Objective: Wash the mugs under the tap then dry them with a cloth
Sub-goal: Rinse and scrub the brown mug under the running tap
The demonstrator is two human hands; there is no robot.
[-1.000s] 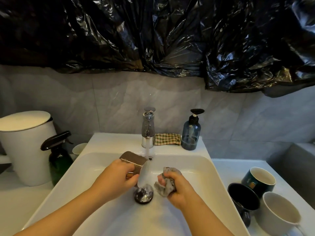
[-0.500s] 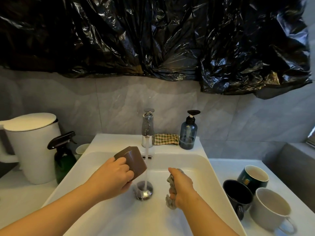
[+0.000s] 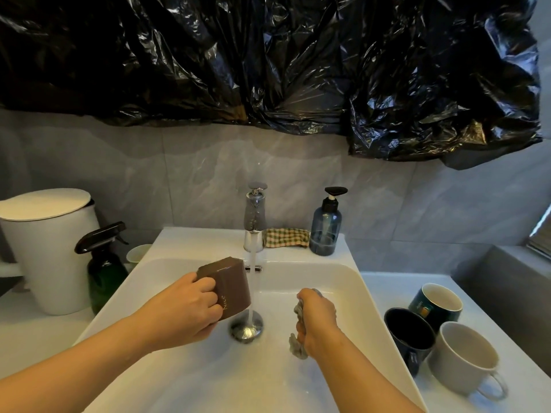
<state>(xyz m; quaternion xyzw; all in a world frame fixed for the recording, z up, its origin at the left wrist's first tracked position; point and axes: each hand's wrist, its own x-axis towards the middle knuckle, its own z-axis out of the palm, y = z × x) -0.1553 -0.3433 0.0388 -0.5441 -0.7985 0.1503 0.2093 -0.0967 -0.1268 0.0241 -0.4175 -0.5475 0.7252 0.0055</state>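
Held just left of the stream from the tap (image 3: 255,222), tilted base upward: brown mug (image 3: 231,286), clamped in the left grip (image 3: 185,308). Right of the tap, right grip (image 3: 317,318) squeezed round a grey rag (image 3: 296,348). Could slip out of that wet hold and chip against the sink (image 3: 337,281) below the tap.

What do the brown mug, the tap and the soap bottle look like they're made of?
The brown mug is probably glazed ceramic: smooth and opaque, with a soft sheen. The tap looks like polished metal, likely chromed, since it mirrors its surroundings. The soap bottle is blue-tinted and see-through, so plastic or glass; I can't tell which.
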